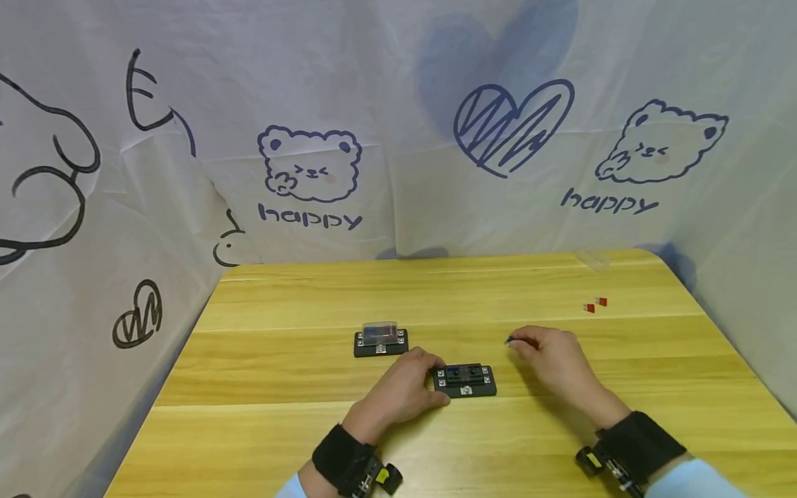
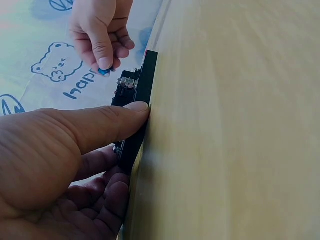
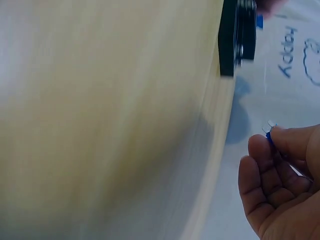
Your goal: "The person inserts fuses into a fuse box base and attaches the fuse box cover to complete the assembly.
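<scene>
A black fuse block [image 1: 465,377] lies on the table, its cover off and a blue fuse seated at its left side. My left hand [image 1: 401,389] grips the block's left end, thumb on the near edge and fingers at the far edge. In the left wrist view the thumb presses the side of its base. To the right of the block, my right hand [image 1: 556,361] pinches a small blue blade fuse [image 3: 269,135] between thumb and forefinger. The fuse's metal prongs stick out past the fingertips, apart from the block.
A second fuse block [image 1: 380,339] with a clear cover stands behind and left of the first. Two red blade fuses [image 1: 589,308] lie at the back right of the wooden table [image 1: 280,373]. A clear piece [image 1: 592,259] is near the back edge. Printed cloth [image 1: 411,194] hangs behind.
</scene>
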A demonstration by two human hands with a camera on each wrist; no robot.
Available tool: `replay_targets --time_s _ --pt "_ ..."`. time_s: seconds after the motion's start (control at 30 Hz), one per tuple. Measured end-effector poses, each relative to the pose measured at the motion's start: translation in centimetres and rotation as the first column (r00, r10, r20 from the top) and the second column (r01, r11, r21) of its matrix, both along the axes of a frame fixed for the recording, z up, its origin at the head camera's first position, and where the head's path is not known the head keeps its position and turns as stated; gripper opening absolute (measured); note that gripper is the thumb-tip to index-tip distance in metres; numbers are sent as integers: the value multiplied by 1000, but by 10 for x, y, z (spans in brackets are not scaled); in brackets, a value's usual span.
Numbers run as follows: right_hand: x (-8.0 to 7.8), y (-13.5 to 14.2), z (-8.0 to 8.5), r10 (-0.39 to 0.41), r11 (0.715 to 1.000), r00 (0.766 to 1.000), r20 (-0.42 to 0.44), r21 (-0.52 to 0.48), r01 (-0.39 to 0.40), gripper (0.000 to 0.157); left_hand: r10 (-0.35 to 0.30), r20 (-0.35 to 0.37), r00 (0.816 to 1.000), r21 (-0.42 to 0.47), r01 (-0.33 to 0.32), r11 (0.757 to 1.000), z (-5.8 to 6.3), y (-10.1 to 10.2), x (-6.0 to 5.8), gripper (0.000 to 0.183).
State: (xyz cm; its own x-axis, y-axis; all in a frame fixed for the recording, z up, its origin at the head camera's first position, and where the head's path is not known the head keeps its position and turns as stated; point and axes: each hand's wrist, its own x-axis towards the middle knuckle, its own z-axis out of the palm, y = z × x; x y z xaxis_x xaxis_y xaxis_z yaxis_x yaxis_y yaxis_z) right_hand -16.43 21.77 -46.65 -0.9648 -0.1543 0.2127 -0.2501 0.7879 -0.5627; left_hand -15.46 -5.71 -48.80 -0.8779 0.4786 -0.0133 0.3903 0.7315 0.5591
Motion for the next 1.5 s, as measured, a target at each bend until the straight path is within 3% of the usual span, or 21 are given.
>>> replay_targets --time_s 0.37,0.8,1.27,1.5 --pt "16 -45 4 106 993 992 -65 -40 -108 5 -5 -18 1000 7 5 1000 0 0 0 53" --pt "21 -70 -5 237 971 955 -176 52 -232 6 -17 -19 1000 7 17 1000 -1 0 -1 51" --pt "23 -77 -6 277 958 942 -191 131 -256 5 -24 -20 1000 9 24 1000 -2 0 -2 50" --pt "22 -78 -7 273 956 946 -175 158 -246 5 -25 -24 999 5 25 1000 -2 0 -3 50"
